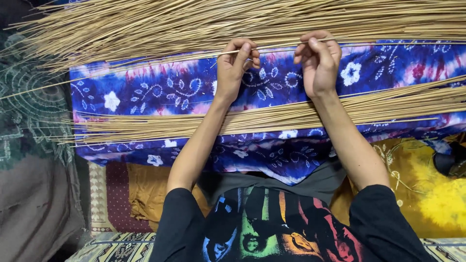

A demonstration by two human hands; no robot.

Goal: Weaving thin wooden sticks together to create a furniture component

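My left hand (235, 62) and my right hand (318, 58) both pinch one thin tan stick (276, 46) that runs left to right between them and on toward the right edge. Just beyond my fingers lies a big loose pile of the same sticks (194, 22) across the top of the view. A smaller, tidier bundle of sticks (272, 119) lies under my forearms, closer to my body. Both heaps rest on a blue and pink flowered cloth (160, 90).
A dark patterned mat (29, 97) lies at the left, a yellow cloth (427, 194) at the right and a brown cloth (141, 194) near my left elbow. A black object (451, 160) sits at the right edge.
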